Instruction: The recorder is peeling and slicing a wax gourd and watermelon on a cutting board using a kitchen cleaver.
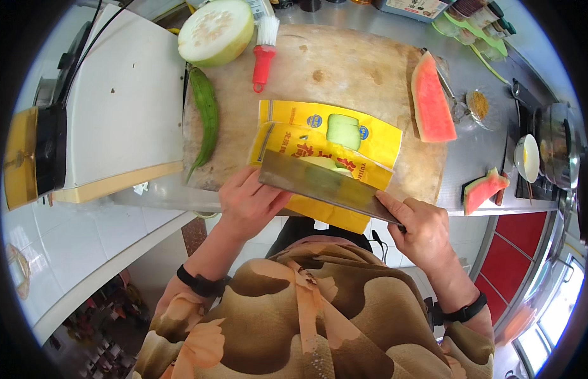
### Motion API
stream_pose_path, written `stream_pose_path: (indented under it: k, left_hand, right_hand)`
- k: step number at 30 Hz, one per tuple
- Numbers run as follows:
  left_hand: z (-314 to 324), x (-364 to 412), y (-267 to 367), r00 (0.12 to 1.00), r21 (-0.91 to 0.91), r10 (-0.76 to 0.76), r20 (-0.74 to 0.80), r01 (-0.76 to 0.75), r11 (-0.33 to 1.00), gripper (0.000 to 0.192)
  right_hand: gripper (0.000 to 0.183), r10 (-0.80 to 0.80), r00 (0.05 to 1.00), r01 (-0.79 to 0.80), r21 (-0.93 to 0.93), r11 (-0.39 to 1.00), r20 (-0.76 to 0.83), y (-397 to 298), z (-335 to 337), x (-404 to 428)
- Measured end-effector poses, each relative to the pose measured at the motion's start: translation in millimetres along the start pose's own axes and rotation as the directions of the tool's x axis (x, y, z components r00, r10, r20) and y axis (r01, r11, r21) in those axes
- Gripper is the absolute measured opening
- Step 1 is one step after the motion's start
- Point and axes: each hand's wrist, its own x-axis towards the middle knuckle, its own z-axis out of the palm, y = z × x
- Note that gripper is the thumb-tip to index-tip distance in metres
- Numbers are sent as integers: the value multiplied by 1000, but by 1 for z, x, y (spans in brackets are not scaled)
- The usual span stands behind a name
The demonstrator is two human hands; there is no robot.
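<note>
My right hand (422, 227) grips the handle end of a wide cleaver (322, 184), its forefinger laid along the blade. The blade slants across a yellow printed packaging sheet (275, 137), which hangs over the counter's front edge. At the blade's left end is my left hand (251, 201); its fingertips pass behind the metal, so what they hold is hidden. A pale green peeled piece (343, 131), perhaps of melon or gourd, rests on the packaging. Another pale green piece (320, 162) shows just above the blade, partly covered by it.
Beneath lies a wooden cutting board (341, 66). On or beside it are a green loofah-like gourd (206, 113), a halved winter melon (215, 31), a red-handled brush (264, 61) and a watermelon wedge (431, 104). A smaller watermelon piece (483, 192) and a white bowl (526, 158) are at right.
</note>
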Motion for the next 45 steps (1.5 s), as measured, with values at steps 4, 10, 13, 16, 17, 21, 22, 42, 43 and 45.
stream_pose_path:
  k: [4,10,13,16,17,21,22,42,43,45]
  left_hand:
    - [-1,-3,-2,999,0,3,44,-3,1000,24]
    - [0,2,1,999,18,-18,38,17,1000,29]
    - [1,-3,4,999,31,42,19,-43,999,32]
    - [1,-1,7,1000,9,-5,6,5,1000,34]
    - [2,0,6,1000,-5,15,8,-15,1000,35]
    - [-2,-3,8,1000,-8,10,18,-10,1000,36]
    - [-5,-5,11,1000,-1,2,23,-2,1000,36]
    - [3,-1,0,999,76,37,10,-37,996,34]
    - [3,-2,0,999,80,43,-1,-42,996,34]
    - [0,-2,1,999,73,47,10,-48,996,36]
  right_hand:
    - [54,11,1000,-10,-26,1000,12,1,-1,-1]
    - [47,59,997,-60,9,998,52,8,2,4]
    - [43,75,996,-77,42,996,50,8,5,-2]
    - [40,93,993,-96,53,994,69,8,14,-4]
    - [40,94,993,-98,49,994,67,7,14,-2]
    - [38,99,989,-99,-9,995,113,7,12,9]
    - [37,90,992,-88,-21,996,94,4,11,7]
    - [14,173,945,-127,-175,976,276,-7,18,41]
    - [14,173,946,-129,-171,977,273,-6,19,44]
    - [19,176,941,-136,-154,979,289,-3,22,51]
